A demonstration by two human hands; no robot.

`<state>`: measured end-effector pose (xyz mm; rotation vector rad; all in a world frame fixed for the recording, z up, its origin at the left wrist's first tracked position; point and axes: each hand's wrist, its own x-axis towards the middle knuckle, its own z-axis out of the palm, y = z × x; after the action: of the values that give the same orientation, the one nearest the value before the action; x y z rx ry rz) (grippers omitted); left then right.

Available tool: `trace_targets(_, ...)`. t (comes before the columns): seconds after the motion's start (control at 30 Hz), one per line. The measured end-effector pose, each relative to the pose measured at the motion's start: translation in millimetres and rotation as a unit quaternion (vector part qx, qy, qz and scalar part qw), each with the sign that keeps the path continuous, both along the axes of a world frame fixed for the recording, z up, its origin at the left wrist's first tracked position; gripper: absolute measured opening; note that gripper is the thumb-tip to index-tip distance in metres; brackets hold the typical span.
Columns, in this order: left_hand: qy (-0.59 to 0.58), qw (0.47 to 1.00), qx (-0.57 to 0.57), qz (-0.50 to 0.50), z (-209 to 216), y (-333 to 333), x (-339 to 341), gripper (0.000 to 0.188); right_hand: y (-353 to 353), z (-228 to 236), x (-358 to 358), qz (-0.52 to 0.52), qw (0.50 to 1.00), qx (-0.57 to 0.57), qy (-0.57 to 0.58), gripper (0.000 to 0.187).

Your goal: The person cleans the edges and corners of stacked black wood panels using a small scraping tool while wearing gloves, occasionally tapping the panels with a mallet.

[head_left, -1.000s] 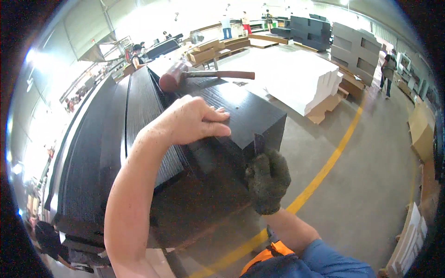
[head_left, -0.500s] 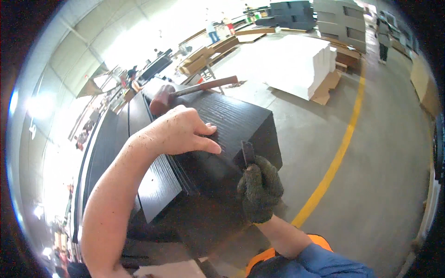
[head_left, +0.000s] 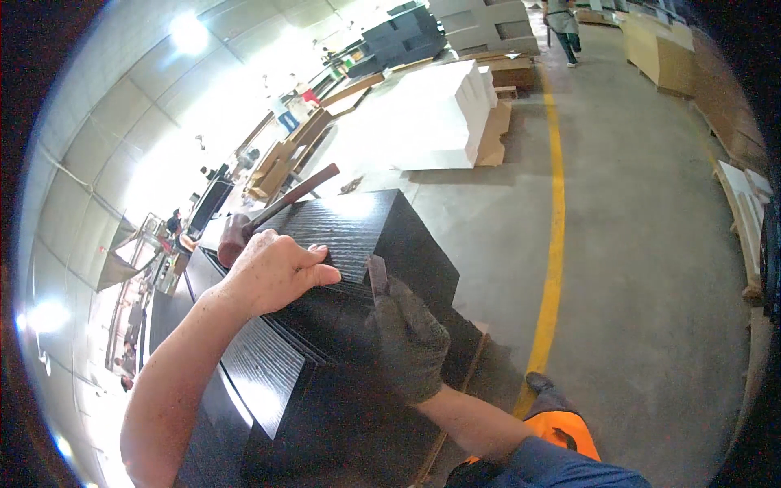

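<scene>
A stack of black wood-grain panels (head_left: 346, 232) stands before me, its top glossy. My bare left hand (head_left: 277, 272) is at the near edge of the top panel, fingers curled, thumb along the edge and index finger on the surface. My right hand (head_left: 411, 337), in a dark knit glove, is closed around a small flat dark strip (head_left: 377, 275). The strip sticks up from the fist beside the panel's near right corner; its lower part is hidden. Behind my left hand, a mallet (head_left: 234, 238) with a reddish-brown head lies on the stack, its handle pointing away to the right.
More black panels (head_left: 264, 366) lean at the near left. Beyond stands a white stack (head_left: 443, 122) on brown cardboard. A yellow line (head_left: 555, 236) runs along the grey floor at right. A person (head_left: 563, 28) is in the far aisle. Boards on pallets (head_left: 663, 61) line the right.
The view has turned right, so the stack and mallet sit further left and lower. My right hand has brought the strip closer to the panel's edge and my left hand.
</scene>
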<state>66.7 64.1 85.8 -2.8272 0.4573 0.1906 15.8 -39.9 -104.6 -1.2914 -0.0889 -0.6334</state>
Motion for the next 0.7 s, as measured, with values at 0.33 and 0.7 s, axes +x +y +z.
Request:
trace_targets(0.33,-0.014,0.998,-0.006,-0.060,-5,8,1,0.044,34,-4,-3,0.071,0.951,0.300,0.000,0.027)
trace_targets(0.7,-0.046,0.997,0.000,-0.062,-9,3,-6,0.045,11,-12,1,-0.063,0.992,-0.093,-0.049,0.034)
